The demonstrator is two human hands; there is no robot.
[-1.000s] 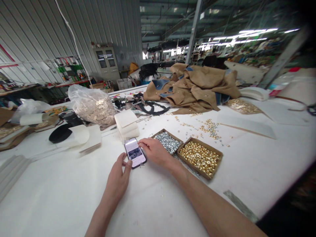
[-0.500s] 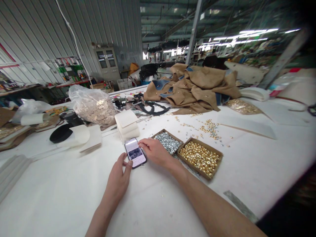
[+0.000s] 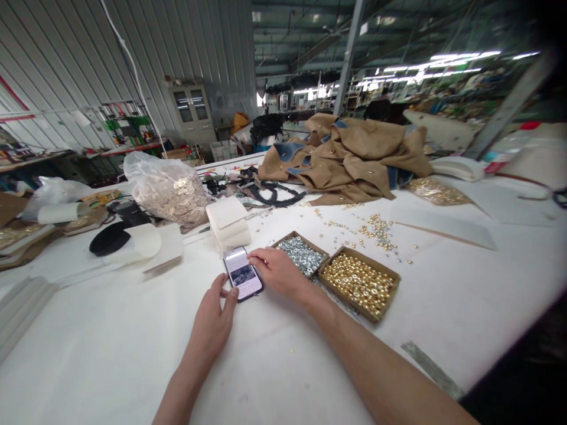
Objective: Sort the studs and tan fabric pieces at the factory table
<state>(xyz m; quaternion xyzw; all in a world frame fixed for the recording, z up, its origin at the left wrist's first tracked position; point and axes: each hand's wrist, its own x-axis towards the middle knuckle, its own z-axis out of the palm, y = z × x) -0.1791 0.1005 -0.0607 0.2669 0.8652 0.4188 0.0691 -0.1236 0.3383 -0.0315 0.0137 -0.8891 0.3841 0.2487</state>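
A phone (image 3: 241, 273) with a lit screen lies flat on the white table (image 3: 110, 342). My left hand (image 3: 212, 321) rests on the table with its thumb and forefinger touching the phone's near end. My right hand (image 3: 279, 271) lies beside the phone's right edge, fingers loosely curled, the forefinger reaching onto the screen's top. Neither hand lifts the phone. Just right of my right hand stand two shallow cardboard boxes, one with silver eyelets (image 3: 301, 254), one with gold eyelets (image 3: 358, 282).
Loose gold eyelets (image 3: 376, 227) are scattered behind the boxes. A pile of tan garments (image 3: 349, 156) lies at the back. A plastic bag of small metal parts (image 3: 166, 189), a stack of white pieces (image 3: 228, 221) and a black oval (image 3: 108, 239) sit to the left.
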